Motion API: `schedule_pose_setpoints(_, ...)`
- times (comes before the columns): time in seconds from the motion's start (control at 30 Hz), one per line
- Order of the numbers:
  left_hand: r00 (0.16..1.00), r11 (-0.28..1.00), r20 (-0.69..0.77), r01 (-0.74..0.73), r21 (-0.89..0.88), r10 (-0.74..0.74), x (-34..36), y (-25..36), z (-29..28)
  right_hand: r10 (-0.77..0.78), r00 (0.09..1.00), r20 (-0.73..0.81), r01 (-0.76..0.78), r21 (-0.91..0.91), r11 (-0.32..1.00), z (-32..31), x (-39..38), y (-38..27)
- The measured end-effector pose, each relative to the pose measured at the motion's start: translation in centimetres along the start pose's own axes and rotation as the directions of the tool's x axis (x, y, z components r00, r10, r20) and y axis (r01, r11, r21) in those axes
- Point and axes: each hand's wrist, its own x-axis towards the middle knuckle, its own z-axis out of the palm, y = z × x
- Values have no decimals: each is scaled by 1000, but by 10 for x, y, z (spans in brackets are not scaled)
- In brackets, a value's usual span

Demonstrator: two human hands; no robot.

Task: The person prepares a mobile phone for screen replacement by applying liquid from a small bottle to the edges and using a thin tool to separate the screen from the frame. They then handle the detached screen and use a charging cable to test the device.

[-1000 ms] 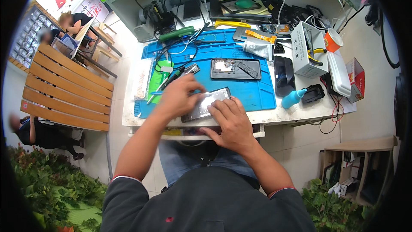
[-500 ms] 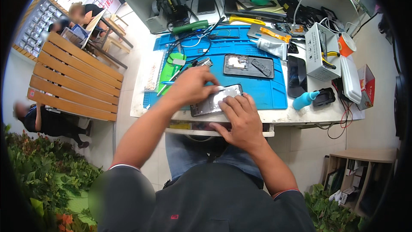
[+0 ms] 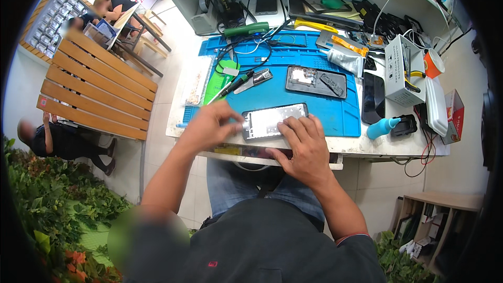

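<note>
A bare phone frame (image 3: 264,121) with a bright metal inner face lies at the near edge of the blue work mat (image 3: 272,97). My right hand (image 3: 304,149) holds its right end, fingers curled over the surface and the thumb off toward the table edge. At the frame's left end is my left hand (image 3: 212,127), thumb and forefinger pinched together; whatever lies between them is too small to make out. Farther back rests an opened phone (image 3: 316,82) with its inner parts showing. Left of that are a dark-handled screwdriver (image 3: 236,84) and a small metal part (image 3: 262,76).
A light blue bottle (image 3: 382,128), a dark phone (image 3: 373,97) and a white box (image 3: 402,71) stand on the right. Cables and a green-handled tool (image 3: 246,29) lie at the back. Below the near edge sits a partly open drawer (image 3: 246,157).
My left hand has moved left from the middle of the phone frame to its left end. The right hand stays on the frame. The whole view has shifted slightly.
</note>
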Motion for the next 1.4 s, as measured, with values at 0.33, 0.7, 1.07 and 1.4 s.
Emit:
schedule_pose_setpoints(0.33,988,996,-132,-69,56,76,16,-6,-7,9,1000,-2,-9,-12,1000,-1,1,-1)
schedule_pose_setpoints(0.7,998,994,9,-68,-83,69,18,-1,-12,8,1000,5,-8,-24,1000,0,0,-1)
schedule_pose_setpoints(1.07,968,993,-222,-115,30,119,5,-1,21,21,1000,-2,-21,-15,1000,0,0,-1)
schedule_pose_setpoints(1.4,927,998,-371,-65,2,61,0,-2,39,15,1000,0,-15,-9,1000,0,0,-2)
